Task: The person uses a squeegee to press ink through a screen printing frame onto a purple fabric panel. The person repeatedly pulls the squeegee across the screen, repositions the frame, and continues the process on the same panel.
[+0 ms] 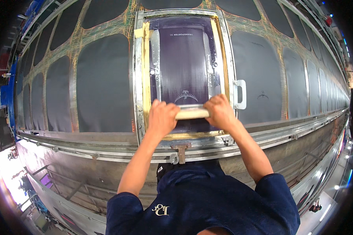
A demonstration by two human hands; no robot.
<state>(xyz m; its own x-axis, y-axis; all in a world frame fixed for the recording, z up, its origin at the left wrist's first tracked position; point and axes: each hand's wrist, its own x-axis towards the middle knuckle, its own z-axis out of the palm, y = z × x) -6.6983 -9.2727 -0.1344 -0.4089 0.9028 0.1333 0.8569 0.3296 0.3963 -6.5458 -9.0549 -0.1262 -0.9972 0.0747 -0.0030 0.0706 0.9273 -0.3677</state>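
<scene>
The person wears a dark navy short-sleeved shirt (208,203) with a small pale emblem; both forearms are bare.

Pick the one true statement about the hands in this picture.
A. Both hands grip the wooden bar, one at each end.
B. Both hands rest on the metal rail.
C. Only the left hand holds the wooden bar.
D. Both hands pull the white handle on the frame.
A: the left hand and right hand each close around an end of the wooden bar on the screen inside the metal frame.

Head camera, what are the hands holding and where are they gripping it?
Both hands, left hand and right hand, grip a wooden squeegee handle at its two ends, over the printing screen.
</scene>
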